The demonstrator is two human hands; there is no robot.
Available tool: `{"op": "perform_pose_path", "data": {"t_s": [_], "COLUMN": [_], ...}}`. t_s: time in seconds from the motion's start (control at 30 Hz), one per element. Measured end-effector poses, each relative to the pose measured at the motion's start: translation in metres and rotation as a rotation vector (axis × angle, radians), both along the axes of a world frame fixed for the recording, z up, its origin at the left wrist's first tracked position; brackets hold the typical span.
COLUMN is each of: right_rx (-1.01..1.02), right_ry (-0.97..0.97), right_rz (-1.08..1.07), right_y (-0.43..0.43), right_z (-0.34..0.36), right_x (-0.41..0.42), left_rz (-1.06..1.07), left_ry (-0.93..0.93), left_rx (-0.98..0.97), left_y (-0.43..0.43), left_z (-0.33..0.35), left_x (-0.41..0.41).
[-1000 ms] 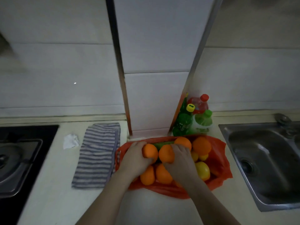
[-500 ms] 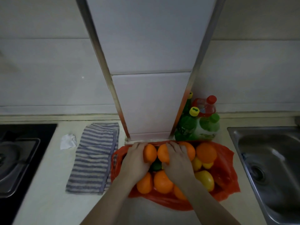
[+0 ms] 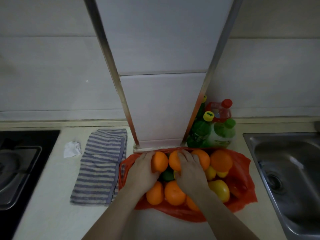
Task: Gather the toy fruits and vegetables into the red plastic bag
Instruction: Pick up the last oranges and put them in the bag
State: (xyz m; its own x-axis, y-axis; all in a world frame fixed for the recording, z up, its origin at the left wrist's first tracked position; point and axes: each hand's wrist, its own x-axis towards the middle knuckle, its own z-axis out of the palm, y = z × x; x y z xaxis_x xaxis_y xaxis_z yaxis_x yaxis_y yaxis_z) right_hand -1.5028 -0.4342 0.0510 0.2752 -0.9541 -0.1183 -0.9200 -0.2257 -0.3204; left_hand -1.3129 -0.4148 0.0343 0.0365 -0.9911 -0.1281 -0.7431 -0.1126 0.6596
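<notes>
- Red plastic bag (image 3: 245, 196) lies spread on the counter (image 3: 52, 205), heaped with toy oranges (image 3: 220, 160) and lemons (image 3: 219, 189) (one green fruit (image 3: 167, 174) among them)
- Left hand (image 3: 143, 172) grips one orange (image 3: 160, 164)
- Right hand (image 3: 190, 172) curls round the neighbouring orange (image 3: 174, 163)

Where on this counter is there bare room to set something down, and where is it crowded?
Free: the counter between stove and striped towel, except the crumpled paper; the near edge before towel and red bag. Narrow: between bag and sink. Crowded: the bag, full of fruit, left hand and right hand each gripping an orange; bottles behind it.
</notes>
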Motion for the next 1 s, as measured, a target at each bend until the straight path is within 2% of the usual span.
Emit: {"op": "perform_pose_path", "data": {"t_s": [0.63, 1.0], "right_rx": [-0.016, -0.127], "right_ry": [-0.008, 0.036], "right_rz": [-0.012, -0.051], "right_y": [0.01, 0.039], "right_z": [0.025, 0.055], "right_x": [-0.001, 0.011], "left_rz": [-0.037, -0.132], "left_ry": [-0.023, -0.233], "left_rx": [-0.085, -0.122], "left_y": [0.009, 0.027], "left_z": [0.025, 0.061], "left_x": [0.004, 0.017]}}
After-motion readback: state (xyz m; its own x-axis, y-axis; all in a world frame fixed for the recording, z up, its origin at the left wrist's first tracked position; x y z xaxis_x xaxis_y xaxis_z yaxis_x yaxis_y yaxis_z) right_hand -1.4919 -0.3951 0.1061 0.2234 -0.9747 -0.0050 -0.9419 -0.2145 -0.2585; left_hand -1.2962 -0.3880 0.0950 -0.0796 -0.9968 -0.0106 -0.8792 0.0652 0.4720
